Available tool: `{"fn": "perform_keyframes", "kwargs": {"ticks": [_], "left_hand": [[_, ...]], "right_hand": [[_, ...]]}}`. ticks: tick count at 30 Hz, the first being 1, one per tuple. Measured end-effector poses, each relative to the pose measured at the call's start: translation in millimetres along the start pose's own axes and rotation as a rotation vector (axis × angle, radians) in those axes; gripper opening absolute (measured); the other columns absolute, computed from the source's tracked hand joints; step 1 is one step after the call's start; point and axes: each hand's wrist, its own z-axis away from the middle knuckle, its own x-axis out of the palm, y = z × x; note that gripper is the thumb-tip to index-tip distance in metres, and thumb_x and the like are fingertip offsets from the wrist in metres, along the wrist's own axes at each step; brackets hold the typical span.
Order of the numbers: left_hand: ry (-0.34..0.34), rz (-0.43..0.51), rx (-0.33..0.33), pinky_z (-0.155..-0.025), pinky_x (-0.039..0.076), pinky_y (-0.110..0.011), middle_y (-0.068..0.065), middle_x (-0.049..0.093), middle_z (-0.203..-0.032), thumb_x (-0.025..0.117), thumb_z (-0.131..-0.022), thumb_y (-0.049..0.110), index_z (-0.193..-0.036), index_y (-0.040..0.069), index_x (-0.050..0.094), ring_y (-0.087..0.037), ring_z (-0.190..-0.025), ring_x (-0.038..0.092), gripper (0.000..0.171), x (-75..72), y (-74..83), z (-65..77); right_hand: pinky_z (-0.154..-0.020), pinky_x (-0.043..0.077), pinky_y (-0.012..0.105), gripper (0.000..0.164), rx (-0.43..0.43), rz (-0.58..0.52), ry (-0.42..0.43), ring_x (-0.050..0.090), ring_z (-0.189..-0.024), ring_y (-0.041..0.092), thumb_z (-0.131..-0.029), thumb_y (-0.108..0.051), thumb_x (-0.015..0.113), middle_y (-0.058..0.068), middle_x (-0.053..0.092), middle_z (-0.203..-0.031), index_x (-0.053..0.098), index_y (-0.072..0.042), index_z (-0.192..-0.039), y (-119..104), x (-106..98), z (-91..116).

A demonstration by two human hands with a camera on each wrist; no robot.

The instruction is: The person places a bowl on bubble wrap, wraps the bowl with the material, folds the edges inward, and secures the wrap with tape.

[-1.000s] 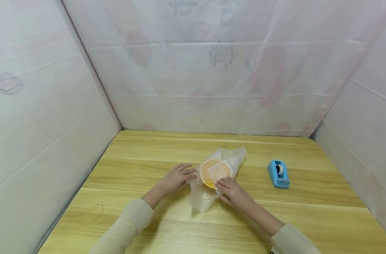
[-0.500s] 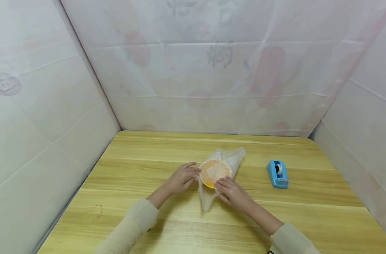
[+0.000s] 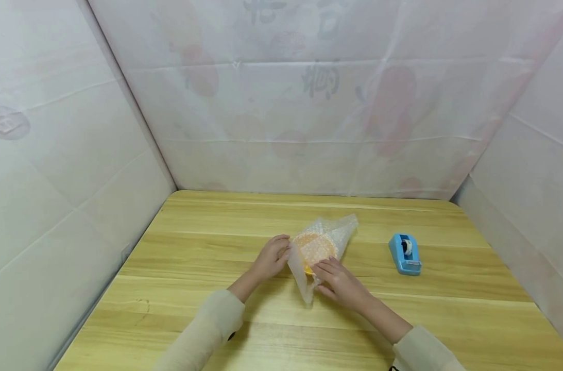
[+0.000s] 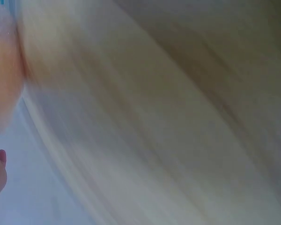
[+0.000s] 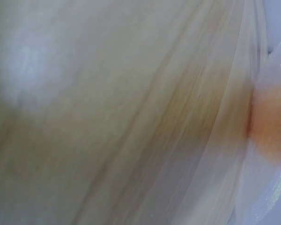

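Note:
A round orange bowl (image 3: 316, 247) with a yellow inner edge sits on a sheet of clear bubble wrap (image 3: 342, 232), which is folded partly over its top. My left hand (image 3: 273, 257), left of the bowl, pinches the wrap's left edge with bent fingers. My right hand (image 3: 341, 283) grips the wrap at the bowl's near right rim, fingers over the top and thumb lower down. A loose flap of wrap points toward me between the hands. In the right wrist view the wrapped bowl (image 5: 269, 124) shows at the right edge; the left wrist view catches its orange side (image 4: 4, 79).
A blue tape dispenser (image 3: 405, 254) with a small roll stands to the right of the bowl. The wooden table (image 3: 207, 216) meets pale printed cloth walls (image 3: 272, 170) at the back and sides.
My left hand has moved slightly right and drawn the wrap's left edge up against the bowl. The near flap has swung right and narrowed. My right hand has stayed nearly still.

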Motion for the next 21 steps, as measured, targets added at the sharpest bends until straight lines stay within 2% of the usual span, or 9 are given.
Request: {"fn": "perform_keyframes", "kwargs": {"ticks": [4, 7, 14, 16, 18, 21], "left_hand": [[0.010, -0.014, -0.046, -0.094, 0.048, -0.043, -0.018, 0.066, -0.101, 0.053, -0.089, 0.002, -0.088, -0.002, 0.061, -0.033, -0.108, 0.058, 0.009, 6.5, 2.5, -3.3], [0.031, -0.043, -0.068, -0.089, 0.051, -0.038, -0.014, 0.067, -0.098, 0.054, -0.089, 0.004, -0.093, -0.001, 0.064, -0.028, -0.098, 0.062, 0.012, 10.4, 5.6, -6.3], [0.129, -0.163, -0.090, -0.084, 0.052, -0.035, -0.005, 0.070, -0.080, 0.063, -0.085, 0.014, -0.081, 0.006, 0.068, -0.021, -0.083, 0.065, 0.010, 22.7, 12.0, -14.4], [0.171, -0.191, -0.095, -0.084, 0.051, -0.034, -0.004, 0.070, -0.080, 0.065, -0.084, 0.014, -0.081, 0.006, 0.068, -0.020, -0.081, 0.064, 0.009, 27.5, 13.2, -16.0], [0.216, -0.226, -0.109, -0.084, 0.049, -0.033, -0.006, 0.067, -0.085, 0.064, -0.081, 0.004, -0.087, 0.004, 0.065, -0.020, -0.084, 0.062, 0.006, 32.5, 14.6, -15.8], [0.309, -0.337, -0.108, -0.080, 0.046, -0.030, -0.006, 0.059, -0.090, 0.063, -0.073, -0.011, -0.094, 0.003, 0.057, -0.020, -0.086, 0.054, 0.026, 39.0, 16.4, -14.3]], "right_hand": [[-0.097, 0.042, 0.048, 0.047, 0.008, -0.007, 0.001, 0.061, -0.103, 0.026, -0.073, -0.022, 0.076, 0.011, 0.067, -0.107, 0.064, 0.001, -0.112, -1.0, 0.2, -0.2], [-0.098, 0.042, 0.048, 0.044, 0.018, -0.015, 0.002, 0.060, -0.104, 0.026, -0.076, -0.022, 0.074, 0.011, 0.067, -0.108, 0.064, 0.001, -0.112, -1.5, 0.1, -0.5], [-0.102, 0.039, 0.047, 0.040, 0.036, -0.042, 0.001, 0.060, -0.106, 0.027, -0.080, -0.020, 0.070, 0.011, 0.066, -0.110, 0.063, 0.000, -0.114, -1.8, -0.8, -0.7], [-0.101, 0.039, 0.048, 0.041, 0.039, -0.044, 0.001, 0.060, -0.106, 0.027, -0.080, -0.020, 0.070, 0.011, 0.066, -0.110, 0.063, 0.000, -0.115, -2.2, -1.0, -1.1], [-0.100, 0.040, 0.049, 0.041, 0.040, -0.043, 0.000, 0.060, -0.106, 0.027, -0.079, -0.020, 0.071, 0.011, 0.067, -0.110, 0.064, 0.000, -0.114, -2.9, -1.1, -1.6], [-0.099, 0.041, 0.049, 0.041, 0.037, -0.039, -0.002, 0.061, -0.105, 0.027, -0.079, -0.020, 0.071, 0.011, 0.067, -0.109, 0.064, 0.000, -0.114, -3.8, -1.2, -2.2]]}}
